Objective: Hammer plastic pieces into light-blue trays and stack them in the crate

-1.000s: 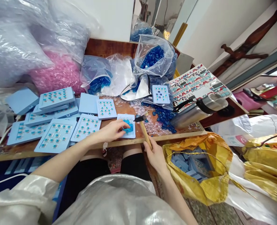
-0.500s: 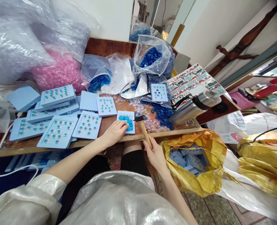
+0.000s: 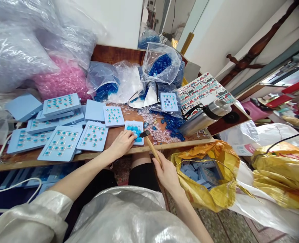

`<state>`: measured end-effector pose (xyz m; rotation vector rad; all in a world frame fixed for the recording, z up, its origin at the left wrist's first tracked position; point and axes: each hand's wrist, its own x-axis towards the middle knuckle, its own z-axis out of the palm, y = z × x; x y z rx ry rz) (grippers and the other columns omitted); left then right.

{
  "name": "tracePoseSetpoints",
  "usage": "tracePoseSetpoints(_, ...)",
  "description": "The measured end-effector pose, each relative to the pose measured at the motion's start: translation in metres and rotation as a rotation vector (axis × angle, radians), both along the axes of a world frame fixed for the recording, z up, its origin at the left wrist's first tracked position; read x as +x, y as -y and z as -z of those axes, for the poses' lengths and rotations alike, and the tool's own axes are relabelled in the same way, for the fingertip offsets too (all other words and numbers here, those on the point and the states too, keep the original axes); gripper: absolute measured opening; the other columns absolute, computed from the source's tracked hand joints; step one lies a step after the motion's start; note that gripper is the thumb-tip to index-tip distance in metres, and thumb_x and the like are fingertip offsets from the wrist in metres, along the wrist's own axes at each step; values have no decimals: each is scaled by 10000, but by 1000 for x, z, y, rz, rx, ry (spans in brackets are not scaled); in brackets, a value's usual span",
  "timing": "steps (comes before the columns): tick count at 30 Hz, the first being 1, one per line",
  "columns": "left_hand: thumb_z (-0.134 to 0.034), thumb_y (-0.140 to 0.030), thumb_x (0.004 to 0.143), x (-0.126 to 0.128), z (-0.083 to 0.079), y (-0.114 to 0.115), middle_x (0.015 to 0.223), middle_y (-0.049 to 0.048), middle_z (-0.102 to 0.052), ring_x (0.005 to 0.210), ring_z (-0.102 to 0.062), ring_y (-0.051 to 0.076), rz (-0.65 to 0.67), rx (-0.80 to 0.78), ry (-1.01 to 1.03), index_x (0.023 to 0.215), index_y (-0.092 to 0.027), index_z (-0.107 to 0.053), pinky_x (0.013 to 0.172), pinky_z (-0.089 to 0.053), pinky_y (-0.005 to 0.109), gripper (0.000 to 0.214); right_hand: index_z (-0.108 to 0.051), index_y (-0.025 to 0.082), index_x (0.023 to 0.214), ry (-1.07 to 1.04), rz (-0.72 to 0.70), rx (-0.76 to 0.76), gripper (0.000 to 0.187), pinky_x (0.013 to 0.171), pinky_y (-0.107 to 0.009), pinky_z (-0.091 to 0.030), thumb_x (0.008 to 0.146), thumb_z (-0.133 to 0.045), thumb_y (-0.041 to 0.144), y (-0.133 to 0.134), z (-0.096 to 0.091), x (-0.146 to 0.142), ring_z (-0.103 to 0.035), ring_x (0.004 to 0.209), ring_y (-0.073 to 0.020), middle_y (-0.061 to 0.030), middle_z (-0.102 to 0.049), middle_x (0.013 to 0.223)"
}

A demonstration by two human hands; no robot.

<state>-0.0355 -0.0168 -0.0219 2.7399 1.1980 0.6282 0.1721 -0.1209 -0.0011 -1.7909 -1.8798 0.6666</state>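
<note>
Take the light blue panel as the middle of a clock, with twelve pointing away from the person. It lies flat on the worktop, near the front edge, with see-through blue pieces on it.

The left hand comes in from eight o'clock. Its fingers are bent and rest on the blue pieces; I can't tell if they pinch one or just press down. The right hand, between four and five o'clock, is wrapped tight around the handle of a small hammer. The hammer's dark head is by the panel's right edge, and I can't see if it touches.

To me this looks like the tapping part: one hand keeps things steady, the other has the hammer. A good next tap calls for fingertips out of the way and a small, straight hit.

More panels sit at nine o'clock. Clear rings and dark blue bits are scattered towards three.
</note>
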Motion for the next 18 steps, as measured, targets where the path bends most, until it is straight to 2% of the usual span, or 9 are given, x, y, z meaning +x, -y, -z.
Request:
tracePoseSetpoints(3,-432,-255,872,-1,-6,-4,929,93,-546,889,-499,203,-3,-43,49,1006,-164,-563,787,-431,355,209,-488,205,1225,-129,53,69,384,858,-313,-454,882,-365,328,1,-2,3,-594,996,-201,-64,-617,1136)
tracePoseSetpoints(6,-450,-279,861,12,-18,-23,942,92,-549,903,-501,212,-21,-45,55,1006,-162,-570,799,-420,358,222,-524,179,1182,-181,145,88,383,799,-298,-471,867,-391,352,0,0,12,-615,892,-191,-68,-647,1041)
tracePoseSetpoints(10,-459,-224,843,66,-25,-70,976,102,-562,933,-495,222,28,-24,9,1006,-142,-578,818,-407,356,218,-527,143,1162,-205,316,66,414,624,-259,-465,859,-402,395,-1,5,27,-587,659,-162,-45,-654,801)
tracePoseSetpoints(14,-420,-91,823,134,-18,-116,993,125,-574,936,-509,219,203,-41,-149,953,-120,-601,787,-409,345,224,-529,129,1152,-256,420,85,442,536,-244,-428,852,-397,425,1,10,39,-523,544,-138,-15,-608,666)
tracePoseSetpoints(16,-411,-87,832,158,-14,-130,963,131,-582,912,-527,220,276,-65,-223,902,-114,-612,750,-418,336,214,-537,129,1138,-275,450,100,442,520,-240,-417,844,-406,433,3,13,43,-514,533,-134,-12,-597,646)
tracePoseSetpoints(18,-413,-85,832,172,-12,-138,945,140,-586,883,-545,219,288,-83,-258,874,-104,-614,724,-423,326,206,-544,130,1127,-288,471,112,443,510,-237,-411,834,-421,440,5,15,46,-506,526,-132,-6,-583,624)
